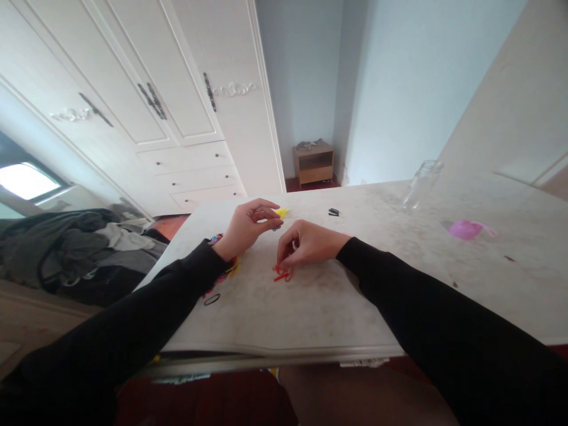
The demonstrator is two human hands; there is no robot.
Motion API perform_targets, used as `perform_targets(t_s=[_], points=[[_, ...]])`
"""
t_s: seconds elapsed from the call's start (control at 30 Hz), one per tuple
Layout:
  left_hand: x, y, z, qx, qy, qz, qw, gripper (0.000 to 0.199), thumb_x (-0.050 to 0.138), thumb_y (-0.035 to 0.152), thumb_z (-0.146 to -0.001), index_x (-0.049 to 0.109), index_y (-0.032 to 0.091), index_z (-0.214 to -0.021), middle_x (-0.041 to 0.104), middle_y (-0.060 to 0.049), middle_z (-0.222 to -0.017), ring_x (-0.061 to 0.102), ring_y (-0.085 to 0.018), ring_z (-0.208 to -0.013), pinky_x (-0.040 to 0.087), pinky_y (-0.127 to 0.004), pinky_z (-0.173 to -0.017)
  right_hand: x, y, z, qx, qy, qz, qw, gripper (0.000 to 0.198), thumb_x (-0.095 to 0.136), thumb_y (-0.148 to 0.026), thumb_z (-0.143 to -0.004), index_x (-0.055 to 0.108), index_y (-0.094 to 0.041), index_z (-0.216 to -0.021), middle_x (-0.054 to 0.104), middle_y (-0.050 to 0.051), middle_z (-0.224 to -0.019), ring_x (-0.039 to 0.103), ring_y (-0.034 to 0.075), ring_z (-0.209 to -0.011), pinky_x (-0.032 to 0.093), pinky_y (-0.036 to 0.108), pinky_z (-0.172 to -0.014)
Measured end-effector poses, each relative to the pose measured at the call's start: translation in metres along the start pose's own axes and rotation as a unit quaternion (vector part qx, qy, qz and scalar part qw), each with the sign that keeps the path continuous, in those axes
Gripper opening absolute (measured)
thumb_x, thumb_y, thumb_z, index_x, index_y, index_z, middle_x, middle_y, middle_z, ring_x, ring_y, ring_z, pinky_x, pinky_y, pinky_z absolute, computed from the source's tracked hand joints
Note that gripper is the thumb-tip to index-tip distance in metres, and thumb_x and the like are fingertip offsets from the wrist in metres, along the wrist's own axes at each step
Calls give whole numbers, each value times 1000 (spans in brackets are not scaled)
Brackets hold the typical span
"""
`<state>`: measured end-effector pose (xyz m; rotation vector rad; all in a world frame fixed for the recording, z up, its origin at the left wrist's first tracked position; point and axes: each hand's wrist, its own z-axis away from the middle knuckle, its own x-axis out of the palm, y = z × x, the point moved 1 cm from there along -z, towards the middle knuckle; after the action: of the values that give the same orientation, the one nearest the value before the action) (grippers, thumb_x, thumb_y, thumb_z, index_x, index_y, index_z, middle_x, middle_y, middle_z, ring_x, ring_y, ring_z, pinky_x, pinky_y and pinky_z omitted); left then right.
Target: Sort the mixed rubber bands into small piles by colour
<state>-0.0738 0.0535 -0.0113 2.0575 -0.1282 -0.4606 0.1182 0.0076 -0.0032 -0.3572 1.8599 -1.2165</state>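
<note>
My left hand (251,228) is over the far side of the table, thumb and fingertips pinched together. A small blue rubber band (275,229) shows at those fingertips, partly hidden. Just beyond them lies a little bunch of yellow rubber bands (281,212). My right hand (308,242) rests lower on the tabletop, its fingers closed on a red rubber band in a small red group (283,274). Under my left wrist sits a pile of mixed coloured bands (231,270), mostly covered by the arm. One black band (212,299) lies beside that pile.
Several black bands (333,212) lie near the far edge of the white table (319,313). A clear glass bottle (419,186) stands at the back right, with a pink rounded object (465,229) in front. Dark clothes (80,254) are heaped left of the table.
</note>
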Motion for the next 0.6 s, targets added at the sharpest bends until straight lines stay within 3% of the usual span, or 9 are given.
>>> perform_targets(t_s=[0.1, 0.23, 0.3, 0.47, 0.6], points=[[-1, 0, 0, 6, -1, -15, 1000, 38, 92, 34, -71, 72, 15, -97, 75, -3, -75, 76, -18, -71, 65, -32, -72, 0, -4, 0, -11, 49, 34, 998, 7, 78, -19, -75, 79, -13, -79, 61, -4, -58, 52, 8, -56, 38, 24, -56], [-1, -1, 0, -6, 3, -17, 1000, 44, 94, 40, -67, 72, 15, -95, 76, -4, -76, 77, -20, -74, 65, -33, -71, -10, -5, 1, -28, 239, 101, 965, 10, 79, -19, -74, 71, -14, -70, 57, -4, -59, 51, 9, -58, 37, 24, -59], [-1, -1, 0, -16, 8, -9, 1000, 44, 93, 42, -67, 71, 15, -94, 76, -5, -76, 78, -21, -75, 66, -34, -71, -13, -2, 1, -20, 284, 138, 949, 13, 80, -21, -74, 70, -14, -70, 60, -3, -61, 52, 9, -59, 37, 25, -60], [-1, -1, 1, -16, 14, -19, 1000, 38, 92, 41, -69, 70, 16, -88, 77, -6, -78, 78, -21, -78, 66, -34, -74, -11, 6, -1, 18, 267, 182, 946, 28, 85, -39, -77, 72, -15, -69, 65, 0, -63, 52, 10, -59, 35, 26, -60], [-1, 0, 2, 11, 15, -39, 999, 33, 91, 37, -70, 69, 16, -83, 77, -6, -79, 76, -18, -76, 65, -31, -72, -8, 7, -1, 26, 266, 200, 943, 25, 82, -38, -80, 76, -15, -73, 68, 1, -66, 52, 10, -60, 34, 26, -62]])
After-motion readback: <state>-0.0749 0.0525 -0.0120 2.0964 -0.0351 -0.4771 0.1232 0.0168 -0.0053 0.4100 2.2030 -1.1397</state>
